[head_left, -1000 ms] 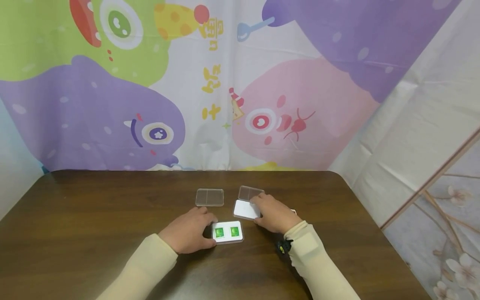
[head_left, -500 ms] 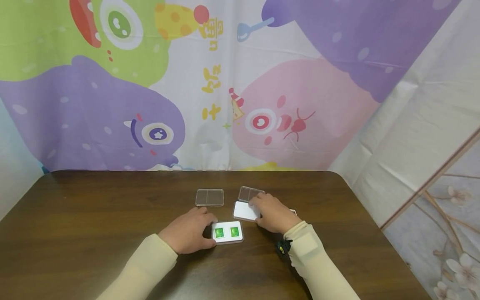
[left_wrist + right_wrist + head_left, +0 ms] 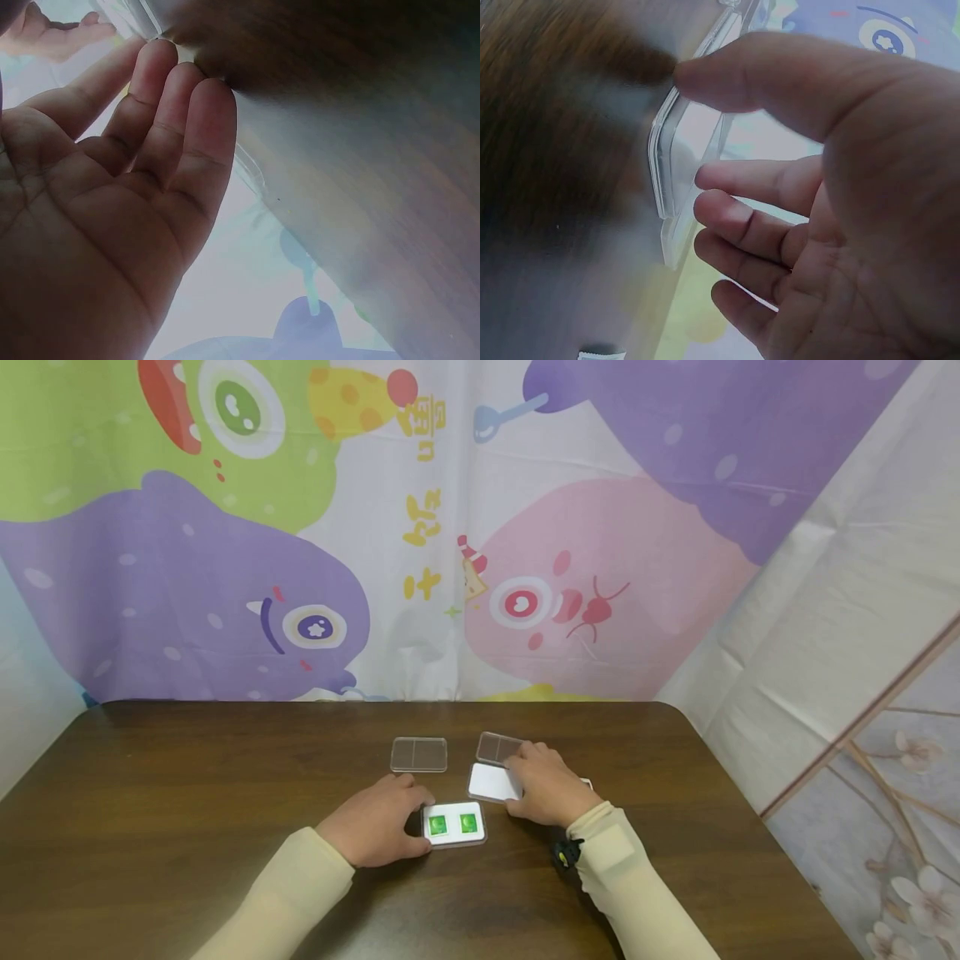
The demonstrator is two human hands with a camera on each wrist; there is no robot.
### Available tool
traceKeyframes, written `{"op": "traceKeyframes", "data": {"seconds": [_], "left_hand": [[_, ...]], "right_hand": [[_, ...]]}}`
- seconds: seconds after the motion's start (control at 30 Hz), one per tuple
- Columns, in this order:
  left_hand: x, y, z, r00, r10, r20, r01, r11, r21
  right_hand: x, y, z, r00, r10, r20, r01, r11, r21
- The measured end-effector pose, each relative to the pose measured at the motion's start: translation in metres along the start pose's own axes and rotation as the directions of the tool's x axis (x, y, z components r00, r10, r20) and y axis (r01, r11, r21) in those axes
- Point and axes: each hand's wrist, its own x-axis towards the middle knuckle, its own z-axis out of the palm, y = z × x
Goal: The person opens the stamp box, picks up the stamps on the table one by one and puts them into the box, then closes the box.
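In the head view, a shallow clear plastic case [image 3: 453,837] with a white insert and two green squares lies on the table. The thumb and index finger of my left hand [image 3: 375,822] grip its left corners. Seen from the left wrist, the fingers of that hand slant down to the tabletop. Farther back and to the right is a second clear plastic case [image 3: 491,783] with a plain white insert. My right hand [image 3: 551,785] holds its right end, thumb at the near edge and index finger at the far edge. The palm covers that end in the head view.
Two clear plastic lids lie behind the cases, one on the left [image 3: 418,755] and one on the right [image 3: 498,747], partly under the right fingers. A small white item [image 3: 587,783] peeks out behind the right wrist. A cartoon-printed curtain [image 3: 420,643] hangs behind the brown table [image 3: 187,793].
My right hand has shifted slightly to the right, and the plain white case with it. The left hand and its case stay put.
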Motion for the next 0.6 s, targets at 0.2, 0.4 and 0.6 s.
{"op": "traceKeyframes", "data": {"seconds": [0.2, 0.4, 0.6], "left_hand": [[0.0006, -0.0003, 0.0002, 1.0, -0.001, -0.003, 0.001, 1.0, 0.001], [0.0009, -0.0002, 0.001, 1.0, -0.013, 0.004, 0.013, 1.0, -0.005], [0.002, -0.0005, 0.0022, 1.0, -0.012, 0.005, 0.012, 1.0, 0.0]], "right_hand": [[-0.0008, 0.0008, 0.0006, 1.0, 0.014, 0.004, -0.014, 1.0, 0.022], [-0.0015, 0.0016, 0.0007, 1.0, 0.025, 0.017, -0.026, 0.998, 0.054], [-0.0018, 0.002, 0.0001, 0.999, 0.028, 0.023, -0.03, 0.997, 0.07]]}}
